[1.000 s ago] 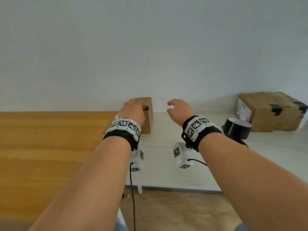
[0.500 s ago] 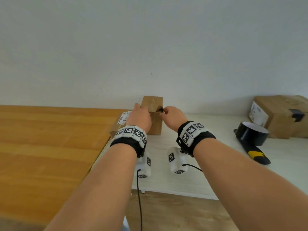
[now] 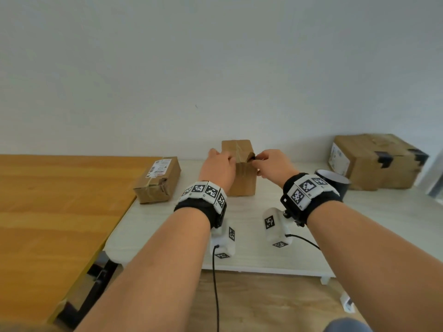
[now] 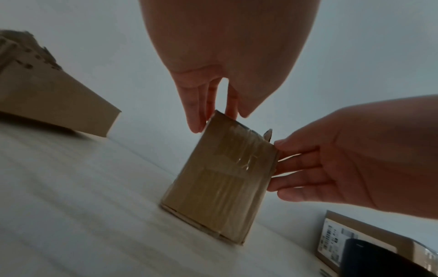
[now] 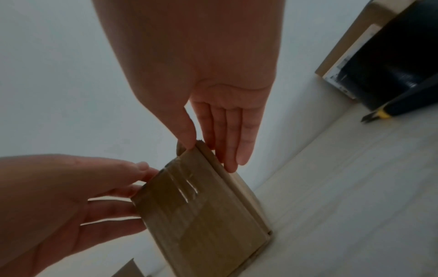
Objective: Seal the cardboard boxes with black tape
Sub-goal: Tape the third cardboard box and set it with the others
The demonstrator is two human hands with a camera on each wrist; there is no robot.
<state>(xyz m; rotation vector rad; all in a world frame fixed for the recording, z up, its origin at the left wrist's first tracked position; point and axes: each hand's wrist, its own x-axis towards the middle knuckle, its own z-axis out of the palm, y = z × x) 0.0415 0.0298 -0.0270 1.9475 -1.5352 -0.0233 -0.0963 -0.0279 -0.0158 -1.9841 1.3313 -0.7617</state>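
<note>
The small box (image 3: 239,174) stands upright on the white surface (image 3: 167,226) between both hands. The left hand (image 3: 219,167) grips its top left edge, thumb and fingers pinching the cardboard. The right hand (image 3: 273,165) pinches the top right corner, where a torn flap sticks up. The tape roll (image 3: 334,182) sits just right of the right wrist, untouched. The tall, narrow box could tip if either hand pulls unevenly, and the ragged flap may tear further under the pinch.

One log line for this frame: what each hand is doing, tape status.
left hand: holds upright box | right hand: pinches its top corner | tape roll: on table, untouched
</note>
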